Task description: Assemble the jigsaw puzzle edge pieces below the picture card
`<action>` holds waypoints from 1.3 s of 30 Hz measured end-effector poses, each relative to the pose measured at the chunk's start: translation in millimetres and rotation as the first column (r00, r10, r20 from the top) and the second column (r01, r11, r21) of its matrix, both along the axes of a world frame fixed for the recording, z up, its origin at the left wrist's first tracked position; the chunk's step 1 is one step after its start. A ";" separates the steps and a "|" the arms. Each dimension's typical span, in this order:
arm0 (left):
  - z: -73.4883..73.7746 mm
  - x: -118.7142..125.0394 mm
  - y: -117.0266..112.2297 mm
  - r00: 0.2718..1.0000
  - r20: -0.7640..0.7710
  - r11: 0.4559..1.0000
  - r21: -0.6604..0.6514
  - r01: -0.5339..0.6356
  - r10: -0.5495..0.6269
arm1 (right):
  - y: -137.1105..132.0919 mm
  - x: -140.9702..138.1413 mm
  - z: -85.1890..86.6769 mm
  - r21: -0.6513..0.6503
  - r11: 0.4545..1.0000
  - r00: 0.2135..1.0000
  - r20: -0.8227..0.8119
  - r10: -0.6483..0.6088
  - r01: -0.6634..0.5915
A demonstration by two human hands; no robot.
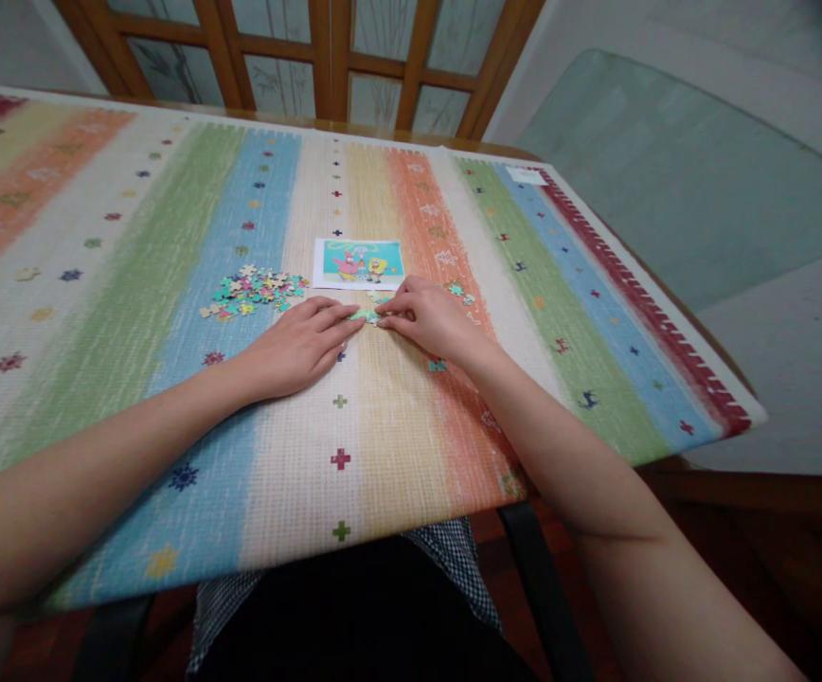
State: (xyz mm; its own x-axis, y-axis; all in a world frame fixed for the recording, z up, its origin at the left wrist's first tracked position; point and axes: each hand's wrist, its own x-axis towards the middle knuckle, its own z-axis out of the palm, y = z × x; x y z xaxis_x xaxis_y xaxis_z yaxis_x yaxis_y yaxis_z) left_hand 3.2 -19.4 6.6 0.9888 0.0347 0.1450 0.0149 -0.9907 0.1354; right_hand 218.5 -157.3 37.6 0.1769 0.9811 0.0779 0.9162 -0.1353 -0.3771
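Note:
My left hand (301,341) lies palm down on the striped table mat (134,313), fingers stretched toward a few joined green puzzle pieces (366,314), its fingertips touching them. My right hand (431,317) comes from the right with fingers curled and pressed onto the same pieces. Just beyond lies a small cartoon reference picture (359,262). A heap of loose puzzle pieces (255,290) sits to the left of the picture, past my left hand.
A few stray pieces (459,290) lie right of my right hand, and one (437,365) by my wrist. A glass tabletop (687,180) stands to the right. A wooden-framed window (312,57) runs behind the table. My lap (354,606) is at the near edge.

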 end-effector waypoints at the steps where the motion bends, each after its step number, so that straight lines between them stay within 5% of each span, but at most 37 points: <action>1: -0.3 -0.1 0.2 1.000 0.006 1.000 -0.003 0.002 -0.002 | -0.1 -0.4 0.3 -0.003 1.000 1.000 0.006 0.004 -0.004; 12: 7.5 4.6 -5.2 1.000 -0.017 0.999 0.049 -0.009 0.010 | 0.7 -7.1 7.7 -0.092 0.995 0.990 0.137 0.044 -0.031; 21: 11.0 6.2 -10.2 0.999 -0.029 0.995 0.094 -0.026 0.029 | -6.0 7.0 14.8 -0.085 0.994 0.996 0.052 0.068 -0.064; 39: 7.5 10.7 -14.1 0.998 -0.026 0.997 0.055 -0.063 0.065 | 5.9 2.1 -4.9 0.013 0.997 0.986 0.151 0.070 -0.072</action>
